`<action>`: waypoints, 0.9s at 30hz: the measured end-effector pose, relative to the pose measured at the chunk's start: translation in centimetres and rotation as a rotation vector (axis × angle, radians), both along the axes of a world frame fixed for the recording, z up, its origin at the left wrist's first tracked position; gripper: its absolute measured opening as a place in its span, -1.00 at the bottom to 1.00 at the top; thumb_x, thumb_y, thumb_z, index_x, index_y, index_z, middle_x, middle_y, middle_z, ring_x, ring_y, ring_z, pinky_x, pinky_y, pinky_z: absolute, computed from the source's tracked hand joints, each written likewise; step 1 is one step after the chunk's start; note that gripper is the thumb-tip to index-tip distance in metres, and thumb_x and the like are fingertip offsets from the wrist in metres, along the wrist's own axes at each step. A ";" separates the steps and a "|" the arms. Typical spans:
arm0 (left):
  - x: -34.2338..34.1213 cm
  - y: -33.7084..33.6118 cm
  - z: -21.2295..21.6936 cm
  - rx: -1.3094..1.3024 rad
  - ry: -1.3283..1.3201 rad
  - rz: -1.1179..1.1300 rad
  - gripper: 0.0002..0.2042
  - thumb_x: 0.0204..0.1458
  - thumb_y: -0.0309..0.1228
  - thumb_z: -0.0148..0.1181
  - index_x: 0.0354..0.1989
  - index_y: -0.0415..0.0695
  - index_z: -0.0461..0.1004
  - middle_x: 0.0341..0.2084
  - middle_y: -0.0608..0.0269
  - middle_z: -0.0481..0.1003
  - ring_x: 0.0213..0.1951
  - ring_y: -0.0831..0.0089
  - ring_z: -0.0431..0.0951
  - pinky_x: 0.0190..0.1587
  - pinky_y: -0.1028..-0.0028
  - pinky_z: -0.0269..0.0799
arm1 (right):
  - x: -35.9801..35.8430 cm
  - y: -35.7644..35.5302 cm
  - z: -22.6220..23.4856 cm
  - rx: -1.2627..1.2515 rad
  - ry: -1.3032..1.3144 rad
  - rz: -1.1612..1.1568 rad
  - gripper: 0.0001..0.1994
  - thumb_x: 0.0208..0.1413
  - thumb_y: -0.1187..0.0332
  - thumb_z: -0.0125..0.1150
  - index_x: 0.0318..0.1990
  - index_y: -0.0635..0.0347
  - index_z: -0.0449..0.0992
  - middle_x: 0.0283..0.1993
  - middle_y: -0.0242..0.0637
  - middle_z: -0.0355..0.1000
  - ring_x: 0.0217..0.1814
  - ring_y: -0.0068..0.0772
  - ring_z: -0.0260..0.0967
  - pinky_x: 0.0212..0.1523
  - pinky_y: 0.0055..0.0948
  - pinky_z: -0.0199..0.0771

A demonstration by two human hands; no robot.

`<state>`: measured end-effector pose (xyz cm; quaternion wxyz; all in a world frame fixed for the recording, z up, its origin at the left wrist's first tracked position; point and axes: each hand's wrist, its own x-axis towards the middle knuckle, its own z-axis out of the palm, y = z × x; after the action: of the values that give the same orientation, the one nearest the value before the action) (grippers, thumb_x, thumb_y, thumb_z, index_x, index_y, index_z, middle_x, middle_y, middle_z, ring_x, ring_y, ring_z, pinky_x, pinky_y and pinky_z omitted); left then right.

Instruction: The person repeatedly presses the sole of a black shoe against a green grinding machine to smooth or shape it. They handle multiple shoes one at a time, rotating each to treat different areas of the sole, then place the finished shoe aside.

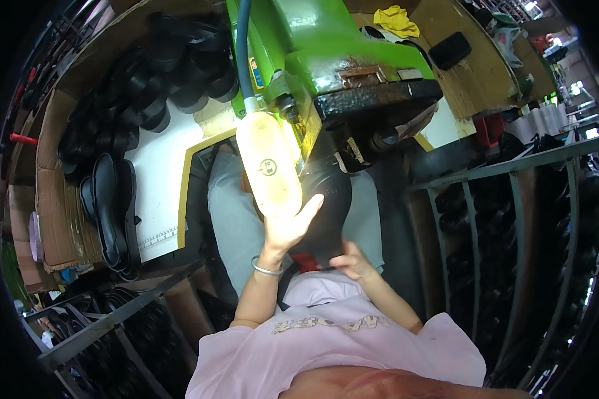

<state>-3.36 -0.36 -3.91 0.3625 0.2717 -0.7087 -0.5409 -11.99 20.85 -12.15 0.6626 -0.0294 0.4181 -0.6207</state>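
Note:
A black shoe (327, 216) lies above my lap, its far end under the head of a green machine (353, 50). My left hand (287, 229) is at the shoe's left side, with the thumb stretched along it. The other left fingers are hidden by the glowing lamp (269, 156) and the shoe. At the shoe's near end, my right hand (354, 262) grips the edge with bent fingers. Where the machine meets the shoe is partly covered by the lamp and the machine's head.
A white board (163, 186) with a yellow edge holds black soles (112, 206) on the left. More black platform soles (136, 83) are heaped in a cardboard surround (53, 193). Metal racks (472, 253) of dark pieces flank me. A yellow cloth (397, 22) lies behind the machine.

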 end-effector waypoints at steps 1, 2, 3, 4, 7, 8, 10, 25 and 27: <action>0.2 0.2 0.0 0.069 0.022 -0.026 -0.82 -0.02 -0.71 0.23 -0.25 -0.29 0.42 -0.42 0.29 0.49 -0.37 0.62 0.49 -0.31 0.64 0.41 | -0.9 0.9 0.2 -0.008 -0.022 -0.103 -0.34 -0.24 0.60 0.26 0.16 0.35 0.28 0.07 -0.17 0.39 0.05 -0.30 0.42 0.05 -0.32 0.46; 0.4 0.4 -0.1 0.139 0.043 -0.048 -0.81 -0.02 -0.73 0.22 -0.24 -0.29 0.41 -0.39 0.28 0.49 -0.35 0.61 0.49 -0.30 0.64 0.42 | -2.1 1.9 0.5 -0.016 -0.045 -0.206 -0.35 -0.24 0.62 0.21 0.16 0.35 0.27 0.05 -0.16 0.40 0.03 -0.25 0.43 0.00 -0.26 0.51; 0.2 0.6 0.6 0.215 0.056 -0.070 -0.79 -0.03 -0.74 0.22 -0.23 -0.29 0.41 -0.36 0.27 0.49 -0.34 0.61 0.48 -0.29 0.64 0.42 | -3.2 2.7 1.3 -0.044 -0.080 -0.324 -0.35 -0.19 0.59 0.16 0.19 0.33 0.23 0.05 -0.13 0.39 0.01 -0.15 0.45 -0.22 -0.14 0.59; 0.1 0.8 1.1 0.252 0.075 -0.083 -0.78 -0.03 -0.74 0.22 -0.22 -0.30 0.41 -0.35 0.26 0.49 -0.33 0.61 0.48 -0.29 0.64 0.43 | -4.5 2.9 1.8 -0.010 -0.021 -0.425 -0.32 -0.14 0.57 0.15 0.25 0.24 0.16 0.04 -0.11 0.37 -0.07 -0.15 0.46 -0.43 -0.17 0.57; -0.6 1.2 2.0 0.306 0.146 -0.110 -0.75 -0.04 -0.74 0.23 -0.18 -0.30 0.41 -0.32 0.25 0.48 -0.32 0.62 0.47 -0.26 0.63 0.43 | -8.4 2.0 5.1 0.055 0.178 -0.611 -0.35 -0.07 0.52 0.21 0.23 0.14 0.10 -0.11 -0.19 0.40 -0.34 -0.35 0.46 -0.72 -0.51 0.38; -0.7 1.4 2.2 0.328 0.175 -0.109 -0.74 -0.04 -0.73 0.24 -0.17 -0.30 0.41 -0.31 0.25 0.48 -0.32 0.62 0.47 -0.26 0.63 0.43 | -9.8 1.2 6.2 0.042 0.255 -0.626 -0.31 -0.08 0.48 0.25 0.25 0.18 0.07 -0.13 -0.17 0.40 -0.41 -0.40 0.45 -0.79 -0.60 0.30; -1.2 1.5 2.5 0.396 0.246 -0.084 -0.74 -0.04 -0.71 0.25 -0.15 -0.31 0.41 -0.32 0.25 0.49 -0.33 0.62 0.46 -0.24 0.63 0.43 | -12.4 -0.5 8.6 0.005 0.406 -0.604 -0.39 -0.09 0.45 0.30 0.17 0.29 0.22 -0.18 -0.17 0.43 -0.52 -0.50 0.43 -0.84 -0.73 0.20; 2.9 -0.8 3.8 0.315 0.344 0.070 -0.68 -0.11 -0.64 0.35 -0.13 -0.35 0.48 -0.24 0.18 0.56 -0.20 0.48 0.55 -0.07 0.49 0.47 | -16.3 -8.5 14.4 -0.251 0.743 -0.322 -0.38 -0.21 0.61 0.33 0.12 0.41 0.30 -0.07 -0.19 0.36 -0.45 -0.62 0.36 -0.72 -0.73 0.25; 2.0 -0.2 2.9 0.430 0.340 0.015 -0.64 -0.17 -0.71 0.37 -0.15 -0.27 0.47 -0.26 0.19 0.54 -0.22 0.49 0.53 -0.10 0.54 0.47 | -17.4 -7.4 14.0 -0.245 0.727 -0.361 -0.36 -0.25 0.64 0.31 0.13 0.40 0.29 -0.11 -0.20 0.39 -0.44 -0.57 0.39 -0.70 -0.71 0.32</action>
<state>-1.31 -0.53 -1.04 0.4141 0.2529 -0.5045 -0.7142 -29.35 13.43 1.85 0.3445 -0.2510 0.5462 -0.7211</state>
